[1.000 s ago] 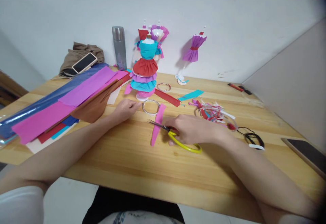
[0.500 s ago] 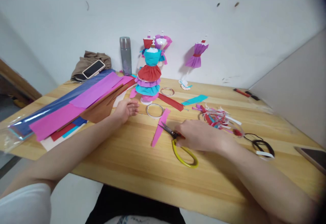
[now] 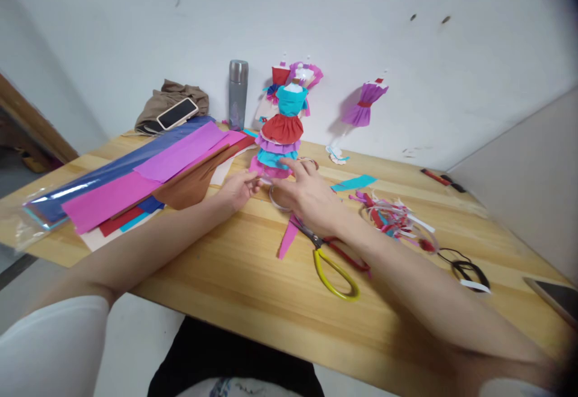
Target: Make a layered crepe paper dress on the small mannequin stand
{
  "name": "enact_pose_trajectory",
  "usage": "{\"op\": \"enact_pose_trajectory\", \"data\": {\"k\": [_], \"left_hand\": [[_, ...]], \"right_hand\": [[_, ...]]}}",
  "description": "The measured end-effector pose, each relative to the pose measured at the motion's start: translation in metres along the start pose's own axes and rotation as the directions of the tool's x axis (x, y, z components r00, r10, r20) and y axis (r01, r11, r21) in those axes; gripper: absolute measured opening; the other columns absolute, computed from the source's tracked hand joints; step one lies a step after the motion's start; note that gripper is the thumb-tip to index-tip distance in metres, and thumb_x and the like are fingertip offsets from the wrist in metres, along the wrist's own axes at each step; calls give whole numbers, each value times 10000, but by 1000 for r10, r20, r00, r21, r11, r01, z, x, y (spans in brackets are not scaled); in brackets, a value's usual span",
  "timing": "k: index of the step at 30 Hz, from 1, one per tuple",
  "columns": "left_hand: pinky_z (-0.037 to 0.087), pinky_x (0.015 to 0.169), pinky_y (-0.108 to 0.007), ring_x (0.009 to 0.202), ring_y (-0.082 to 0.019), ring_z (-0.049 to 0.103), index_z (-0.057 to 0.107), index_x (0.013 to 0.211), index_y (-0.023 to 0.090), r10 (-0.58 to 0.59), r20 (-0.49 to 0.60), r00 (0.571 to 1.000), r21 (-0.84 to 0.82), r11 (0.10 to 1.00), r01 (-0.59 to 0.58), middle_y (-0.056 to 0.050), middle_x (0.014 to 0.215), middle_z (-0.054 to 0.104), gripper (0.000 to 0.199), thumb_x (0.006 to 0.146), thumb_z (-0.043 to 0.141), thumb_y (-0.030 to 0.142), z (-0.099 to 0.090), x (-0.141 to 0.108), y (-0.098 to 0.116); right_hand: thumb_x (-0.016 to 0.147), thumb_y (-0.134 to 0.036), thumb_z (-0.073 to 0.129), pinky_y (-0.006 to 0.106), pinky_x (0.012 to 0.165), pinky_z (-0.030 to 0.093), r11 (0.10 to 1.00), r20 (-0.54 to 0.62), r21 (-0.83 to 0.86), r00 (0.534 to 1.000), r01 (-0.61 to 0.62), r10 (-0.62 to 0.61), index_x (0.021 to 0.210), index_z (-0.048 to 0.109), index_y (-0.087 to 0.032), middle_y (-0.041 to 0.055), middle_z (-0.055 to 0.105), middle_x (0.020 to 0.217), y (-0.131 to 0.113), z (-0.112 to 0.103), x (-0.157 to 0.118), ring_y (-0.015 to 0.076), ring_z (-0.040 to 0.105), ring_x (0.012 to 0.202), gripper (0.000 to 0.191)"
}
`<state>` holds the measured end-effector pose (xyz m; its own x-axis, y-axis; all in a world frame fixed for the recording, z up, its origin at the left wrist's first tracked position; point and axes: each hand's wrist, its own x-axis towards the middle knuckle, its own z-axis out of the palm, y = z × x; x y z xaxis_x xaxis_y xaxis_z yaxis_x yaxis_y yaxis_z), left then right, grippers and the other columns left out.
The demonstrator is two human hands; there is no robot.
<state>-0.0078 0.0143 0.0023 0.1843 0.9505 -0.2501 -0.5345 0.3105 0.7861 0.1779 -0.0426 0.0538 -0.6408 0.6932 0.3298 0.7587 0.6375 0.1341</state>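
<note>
While the left hand point(image 3: 241, 191) bends beside the frilly dress point(image 3: 282, 127), its grip hard to tell, the right hand point(image 3: 311, 201) reaches there, fingers apart; scissors point(image 3: 318, 241) on the table point(image 3: 217, 276).

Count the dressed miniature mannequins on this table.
4. The turquoise-topped mannequin stands in front; behind it, partly hidden, are the red-topped mannequin and the purple-ruffled mannequin; the red-belted mannequin is apart, to the right. Another could be hidden behind.

Both hands point(image 3: 277, 195) reach around the base of the tiered paper dress point(image 3: 283, 126).
</note>
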Motion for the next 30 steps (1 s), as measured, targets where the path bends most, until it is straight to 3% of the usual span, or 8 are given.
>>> {"op": "enact_pose_trajectory", "data": {"k": [5,13,17,30], "left_hand": [[475,552,-148,575,-51,612,653,835,111,-10,89,996,-50,999,15,-36,762,710,98,866,627,22,0,1,-3],[499,634,-162,617,-67,639,649,815,120,-24,199,980,-106,993,46,-11,692,682,189,922,556,-6,7,5,-12],[520,681,-168,648,-69,651,643,813,118,-34,213,977,-132,989,63,-16,706,688,232,927,509,-32,8,6,-16],[502,628,-156,573,-48,615,601,773,126,-22,217,976,-117,992,48,19,650,647,199,899,568,-25,7,8,-17]], "right_hand": [[1008,-157,381,524,975,464,988,-17,-144,998,-57,55,1341,626,-141,210,494,1487,9,25,17,378,487,1244,414],[982,-164,426,557,1042,458,998,-155,-4,986,-55,54,1398,552,-109,210,548,1446,12,31,10,357,512,1256,438],[968,-160,431,570,1061,452,997,-184,39,980,-64,70,1394,548,-132,207,542,1447,15,34,9,360,509,1277,443],[957,-136,416,509,1056,462,997,-226,65,972,-43,57,1373,541,-100,209,555,1420,20,44,8,327,518,1253,436]]}}
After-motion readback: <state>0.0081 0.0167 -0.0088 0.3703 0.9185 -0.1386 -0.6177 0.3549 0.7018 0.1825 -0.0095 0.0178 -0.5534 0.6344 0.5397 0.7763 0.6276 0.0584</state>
